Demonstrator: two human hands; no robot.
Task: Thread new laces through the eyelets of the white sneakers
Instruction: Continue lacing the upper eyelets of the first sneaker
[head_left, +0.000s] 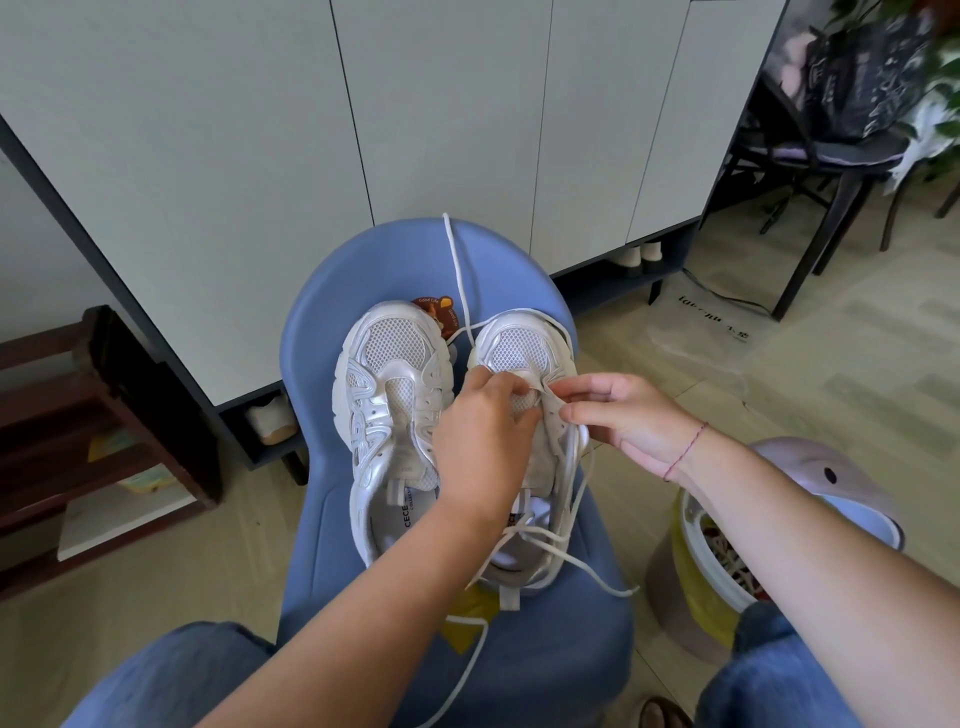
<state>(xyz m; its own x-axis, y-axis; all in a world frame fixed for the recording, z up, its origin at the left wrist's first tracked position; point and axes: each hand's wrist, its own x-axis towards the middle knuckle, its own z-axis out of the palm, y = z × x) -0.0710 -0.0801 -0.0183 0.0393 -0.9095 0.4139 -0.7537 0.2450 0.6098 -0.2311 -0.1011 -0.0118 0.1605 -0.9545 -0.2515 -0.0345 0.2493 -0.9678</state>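
White lace (460, 270) trails over a blue chair (322, 312) where two sneakers (389, 374) sit side by side. The left hand (483, 441) grips the right-side sneaker (519, 348) at its eyelet flap with curled fingers. The right hand (634, 421) pinches the lace between thumb and forefinger at the opposite eyelets.

Left sneaker (387, 415): white mesh, unlaced, toe pointing away. Right sneaker (519, 345): beside it, white lace (457, 265) partly threaded, ends loose.

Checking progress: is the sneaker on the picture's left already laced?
No, the left-side sneaker shows bare eyelets; the left hand grips the right-side sneaker while the right hand pinches its lace.
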